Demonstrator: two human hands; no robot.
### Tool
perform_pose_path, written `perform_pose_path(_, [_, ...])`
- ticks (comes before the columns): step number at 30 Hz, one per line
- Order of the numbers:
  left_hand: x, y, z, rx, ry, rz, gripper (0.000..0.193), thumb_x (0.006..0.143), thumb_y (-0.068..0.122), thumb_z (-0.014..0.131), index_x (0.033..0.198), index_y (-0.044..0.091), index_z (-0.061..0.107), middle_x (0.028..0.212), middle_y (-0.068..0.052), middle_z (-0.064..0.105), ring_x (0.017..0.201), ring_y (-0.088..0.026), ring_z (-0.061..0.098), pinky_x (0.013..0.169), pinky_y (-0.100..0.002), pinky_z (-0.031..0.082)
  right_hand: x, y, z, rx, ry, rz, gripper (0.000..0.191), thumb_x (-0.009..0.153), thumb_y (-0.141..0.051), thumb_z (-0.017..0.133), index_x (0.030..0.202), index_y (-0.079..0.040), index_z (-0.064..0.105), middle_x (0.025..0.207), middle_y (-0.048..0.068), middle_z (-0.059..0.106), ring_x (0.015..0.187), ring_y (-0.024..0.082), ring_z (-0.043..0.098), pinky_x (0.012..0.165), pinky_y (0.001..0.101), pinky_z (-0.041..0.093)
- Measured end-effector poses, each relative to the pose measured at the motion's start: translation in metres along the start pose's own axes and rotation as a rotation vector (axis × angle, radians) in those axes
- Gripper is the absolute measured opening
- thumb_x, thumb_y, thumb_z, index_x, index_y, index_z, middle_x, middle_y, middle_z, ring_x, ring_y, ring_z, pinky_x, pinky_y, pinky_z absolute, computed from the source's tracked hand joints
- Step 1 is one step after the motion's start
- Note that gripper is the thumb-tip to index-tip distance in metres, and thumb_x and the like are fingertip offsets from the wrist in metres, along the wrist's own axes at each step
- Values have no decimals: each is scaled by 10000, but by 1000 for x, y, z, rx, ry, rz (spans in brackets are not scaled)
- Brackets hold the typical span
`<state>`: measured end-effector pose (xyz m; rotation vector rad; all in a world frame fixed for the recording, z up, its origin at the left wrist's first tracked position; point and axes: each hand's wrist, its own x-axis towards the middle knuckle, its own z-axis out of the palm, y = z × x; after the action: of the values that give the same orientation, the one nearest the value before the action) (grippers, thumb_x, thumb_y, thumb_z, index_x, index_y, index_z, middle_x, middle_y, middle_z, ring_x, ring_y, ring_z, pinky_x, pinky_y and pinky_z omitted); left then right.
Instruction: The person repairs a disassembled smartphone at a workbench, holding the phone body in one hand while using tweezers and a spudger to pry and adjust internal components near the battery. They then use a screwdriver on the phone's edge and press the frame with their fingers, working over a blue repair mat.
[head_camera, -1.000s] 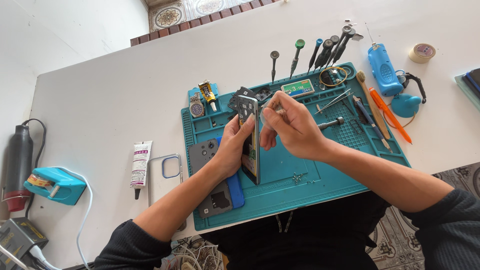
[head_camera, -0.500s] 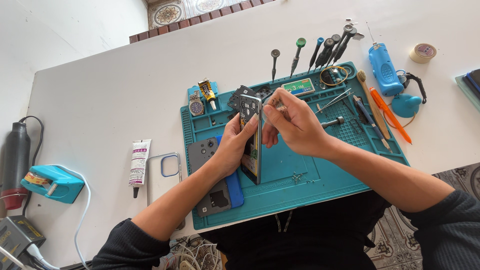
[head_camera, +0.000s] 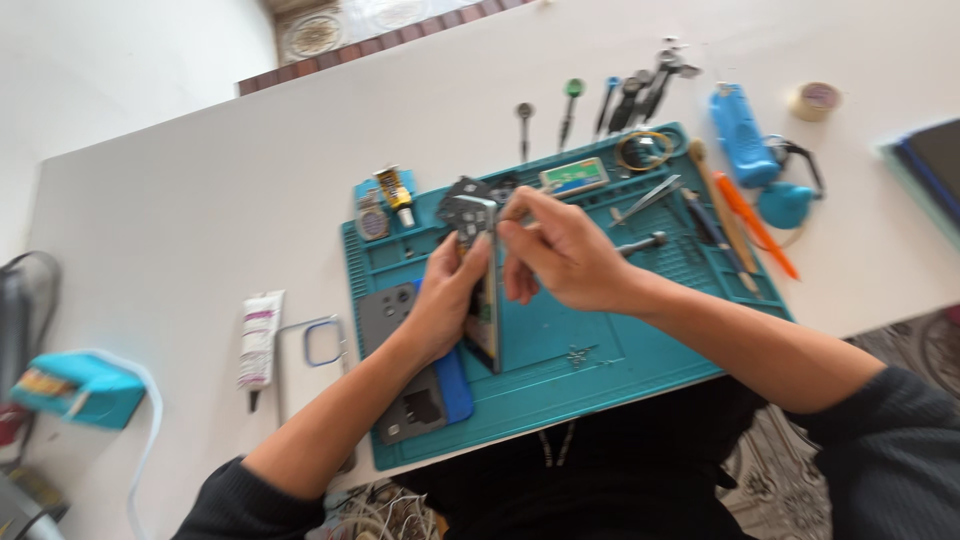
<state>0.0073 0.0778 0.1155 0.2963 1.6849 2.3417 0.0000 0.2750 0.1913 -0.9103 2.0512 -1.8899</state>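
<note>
Left hand (head_camera: 445, 300) grips the phone (head_camera: 484, 300) on edge at mat (head_camera: 600, 350) centre; right hand (head_camera: 560, 255) pinches its top. Tweezers (head_camera: 648, 197) and screwdrivers (head_camera: 630, 95) lie at one o'clock, glue tube (head_camera: 259, 335) at nine on the bench (head_camera: 200, 200)

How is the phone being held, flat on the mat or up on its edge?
On edge: the phone stands upright on the teal mat, steadied by the left hand.

A: Teal work mat (head_camera: 600, 350) is looking rubbery, matt, ribbed in its trays. Opened phone (head_camera: 485, 290)?

B: Metal edge is glinting; inner face is showing dull. Tweezers (head_camera: 645, 198) are shining as bare steel. Glue tube (head_camera: 258, 338) is looking soft, white plastic; table (head_camera: 200, 200) smooth, matt white.
</note>
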Motion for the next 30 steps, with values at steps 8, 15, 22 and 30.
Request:
perform_pose_path(8, [0, -12, -3, -44, -77, 31, 363, 1094, 387, 542, 1247, 58, 549, 892, -48, 643, 778, -102, 632, 695, -250, 531, -7, 9, 2, 104, -21, 6, 174, 1131, -198, 439, 1066, -40, 478, 673, 66, 682, 565, 122, 674, 497, 236, 523])
perform_pose_path(15, [-1, -12, -1, -64, -7, 3, 363, 1079, 390, 526, 1238, 65, 549, 936, -12, 640, 781, -66, 611, 691, -237, 537, -10, 6, 7, 116, -6, 4, 177, 1122, -198, 437, 1054, -36, 460, 663, 67, 682, 520, 116, 641, 475, 234, 504])
perform_pose_path(22, [-4, -15, -4, -113, -35, -13, 342, 1065, 421, 501, 1148, 90, 531, 777, -33, 617, 587, -124, 634, 514, -246, 529, -16, 8, 17, 107, -39, -20, 168, 1125, -197, 433, 1089, -34, 450, 686, 70, 676, 570, 126, 670, 500, 244, 536])
perform_pose_path(30, [-5, -2, -5, -29, -224, -2, 654, 1029, 701, 359, 1123, 75, 522, 650, -69, 632, 557, -166, 662, 417, -201, 413, -13, 6, 23, 139, -109, 18, 208, 1128, -242, 407, 1094, -43, 455, 722, 80, 694, 587, 130, 680, 502, 237, 524])
